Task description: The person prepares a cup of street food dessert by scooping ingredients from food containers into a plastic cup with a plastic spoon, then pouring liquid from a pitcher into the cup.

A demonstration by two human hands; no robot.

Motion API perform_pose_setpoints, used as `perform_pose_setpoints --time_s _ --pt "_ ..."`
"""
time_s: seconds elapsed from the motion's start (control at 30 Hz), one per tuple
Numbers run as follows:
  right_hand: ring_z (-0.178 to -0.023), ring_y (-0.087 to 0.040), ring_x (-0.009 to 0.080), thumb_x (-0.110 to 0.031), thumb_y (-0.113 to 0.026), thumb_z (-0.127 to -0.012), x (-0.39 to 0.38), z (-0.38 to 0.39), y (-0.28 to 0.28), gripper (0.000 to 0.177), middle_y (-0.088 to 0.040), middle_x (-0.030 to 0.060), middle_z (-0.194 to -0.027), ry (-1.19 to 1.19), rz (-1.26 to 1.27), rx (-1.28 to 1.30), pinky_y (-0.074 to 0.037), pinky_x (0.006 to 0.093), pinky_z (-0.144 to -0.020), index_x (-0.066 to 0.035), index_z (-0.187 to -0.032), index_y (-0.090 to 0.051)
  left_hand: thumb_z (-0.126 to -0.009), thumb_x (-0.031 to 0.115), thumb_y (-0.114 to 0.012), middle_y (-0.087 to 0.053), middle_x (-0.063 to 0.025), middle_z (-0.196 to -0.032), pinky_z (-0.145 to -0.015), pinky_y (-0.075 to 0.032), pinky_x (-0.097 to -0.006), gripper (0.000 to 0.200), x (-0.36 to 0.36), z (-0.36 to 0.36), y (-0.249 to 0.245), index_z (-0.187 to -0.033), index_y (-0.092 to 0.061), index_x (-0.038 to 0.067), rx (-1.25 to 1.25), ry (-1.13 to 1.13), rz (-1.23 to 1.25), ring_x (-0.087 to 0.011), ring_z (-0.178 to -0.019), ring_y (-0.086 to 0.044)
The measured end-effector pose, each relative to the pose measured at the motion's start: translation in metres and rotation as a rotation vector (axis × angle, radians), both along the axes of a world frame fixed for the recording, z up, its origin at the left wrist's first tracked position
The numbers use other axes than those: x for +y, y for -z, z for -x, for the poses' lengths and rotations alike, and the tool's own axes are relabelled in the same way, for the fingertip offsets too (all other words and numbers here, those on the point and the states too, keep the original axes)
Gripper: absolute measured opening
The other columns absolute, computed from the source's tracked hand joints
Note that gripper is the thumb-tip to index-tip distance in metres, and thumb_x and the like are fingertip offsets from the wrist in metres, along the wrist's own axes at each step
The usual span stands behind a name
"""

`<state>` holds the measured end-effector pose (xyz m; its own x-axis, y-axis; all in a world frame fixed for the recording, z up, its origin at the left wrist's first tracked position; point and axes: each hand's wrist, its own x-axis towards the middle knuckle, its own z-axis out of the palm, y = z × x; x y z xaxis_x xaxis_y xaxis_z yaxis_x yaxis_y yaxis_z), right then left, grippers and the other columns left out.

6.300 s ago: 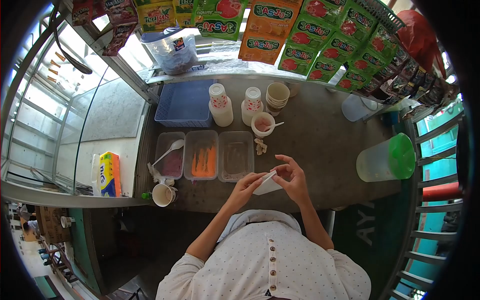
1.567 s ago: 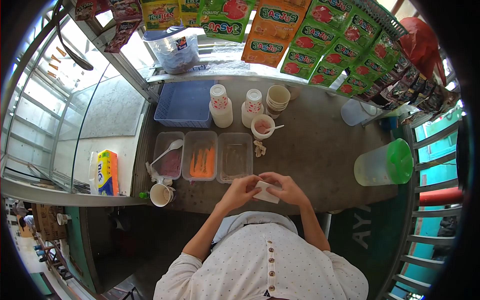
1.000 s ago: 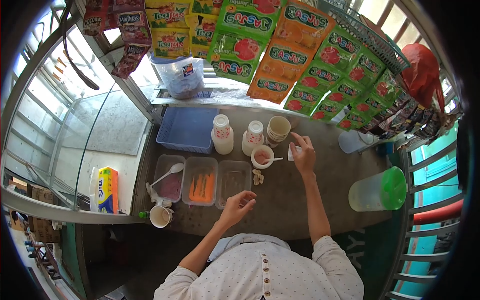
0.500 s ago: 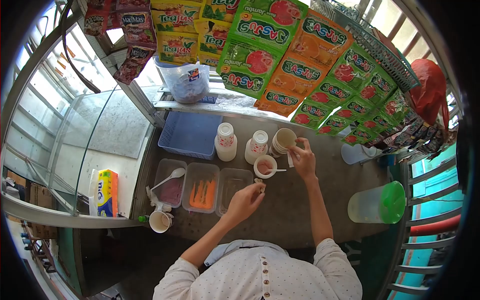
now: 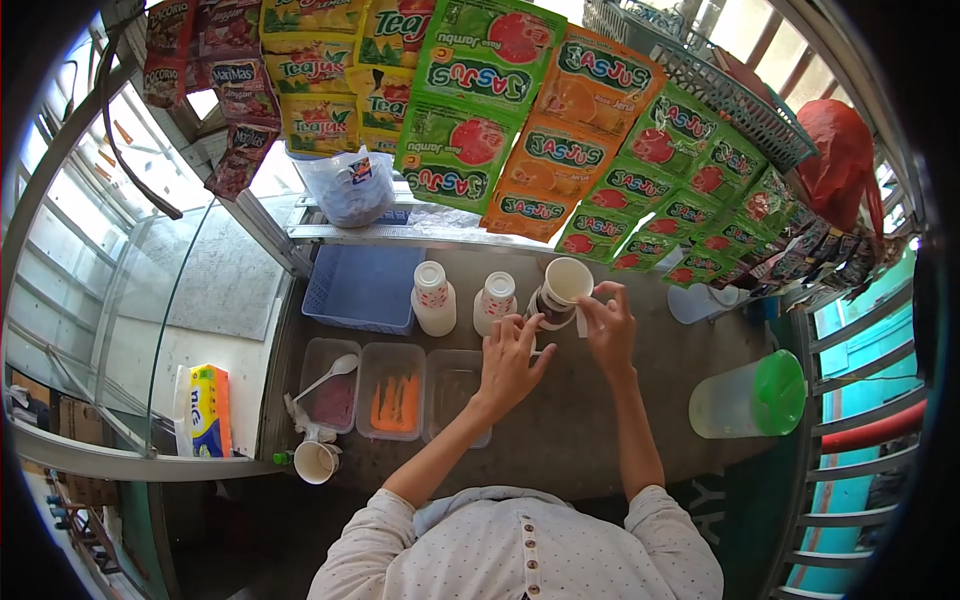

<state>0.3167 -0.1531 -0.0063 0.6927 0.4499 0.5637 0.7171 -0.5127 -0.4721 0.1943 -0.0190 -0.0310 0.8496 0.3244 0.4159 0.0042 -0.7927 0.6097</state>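
Cream paper makes up the top cup [image 5: 568, 279], which sits tilted above the stack [image 5: 548, 308] at the back of the brown counter [image 5: 640, 400], under rows of hanging sachets [image 5: 520, 120]. The right hand [image 5: 608, 328] pinches the top cup's rim between thumb and fingertips, with a white slip [image 5: 581, 322] tucked under the same fingers. The left hand [image 5: 510, 357] lies just beside it, fingers spread and loose, their tips against the dark lower part of the stack; whether they grip it cannot be told. The two hands are close together but not touching. Left of the stack stand two bottles [image 5: 433, 298] with white lids, and beyond them a blue basket [image 5: 362, 288]. Nearer the person sit three clear tubs [image 5: 395, 390] in a row: the left one holds something purple and a white spoon [image 5: 325, 374], the middle one something orange, and the third is partly hidden by the left forearm. A jug [image 5: 750, 395] with a green lid stands well apart to the right.
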Motion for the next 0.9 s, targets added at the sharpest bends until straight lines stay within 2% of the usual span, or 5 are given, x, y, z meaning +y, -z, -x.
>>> perform_pose_setpoints --time_s 0.3,0.53,0.73,0.8,0.9 --pt "-0.067 -0.053 0.0162 -0.009 -0.064 -0.069 -0.03 0.028 -0.001 0.038 -0.052 0.0021 -0.093 -0.039 0.075 -0.457 -0.045 0.0339 -0.062 -0.027 -0.103 -0.069 -0.074 0.024 -0.075 -0.043 -0.0161 -0.123 -0.097 -0.034 -0.046 0.07 0.011 0.021 -0.006 -0.131 -0.039 0.008 -0.196 0.051 0.155 -0.0351 -0.113 -0.041" --pt "-0.075 -0.055 0.0156 -0.007 -0.067 -0.067 -0.037 0.089 -0.036 0.043 -0.053 0.0034 -0.088 -0.227 0.069 -0.421 -0.046 0.0325 -0.066 -0.029 -0.104 -0.069 -0.065 0.023 -0.082 -0.045 -0.0164 -0.13 -0.101 -0.036 -0.0421 0.086 -0.002 0.037 -0.034 -0.134 -0.034 0.008 -0.352 0.151 0.323 -0.0326 -0.12 -0.045" --pt "-0.071 -0.048 0.0123 -0.005 -0.061 -0.082 -0.027 0.115 -0.051 0.036 -0.052 0.0069 -0.092 -0.262 -0.416 0.005 -0.041 0.0227 -0.06 -0.007 -0.118 -0.059 -0.072 0.016 -0.078 -0.061 -0.0118 -0.112 -0.087 -0.049 -0.0351 0.068 -0.006 0.078 -0.04 -0.127 -0.042 0.0 -0.193 0.227 1.079 -0.024 -0.102 -0.061" --pt "-0.073 -0.052 0.0129 -0.001 -0.063 -0.079 -0.026 0.12 -0.045 0.046 -0.055 0.0094 -0.092 -0.152 -0.481 0.249 -0.041 0.0217 -0.062 -0.003 -0.124 -0.053 -0.078 0.011 -0.07 -0.061 -0.0129 -0.112 -0.087 -0.05 -0.0349 0.053 -0.008 0.087 -0.05 -0.123 -0.046 -0.002 -0.439 0.258 1.62 -0.0226 -0.103 -0.06" --pt "-0.075 -0.057 0.0151 0.002 -0.063 -0.078 -0.009 0.138 -0.047 0.042 -0.059 0.01 -0.091 -0.109 -0.442 0.124 -0.046 0.026 -0.065 -0.004 -0.119 -0.057 -0.085 0.024 -0.063 -0.053 -0.0155 -0.12 -0.093 -0.048 -0.042 0.055 -0.006 0.1 -0.044 -0.13 -0.038 0.001 -0.382 0.218 1.579 -0.0294 -0.113 -0.055"
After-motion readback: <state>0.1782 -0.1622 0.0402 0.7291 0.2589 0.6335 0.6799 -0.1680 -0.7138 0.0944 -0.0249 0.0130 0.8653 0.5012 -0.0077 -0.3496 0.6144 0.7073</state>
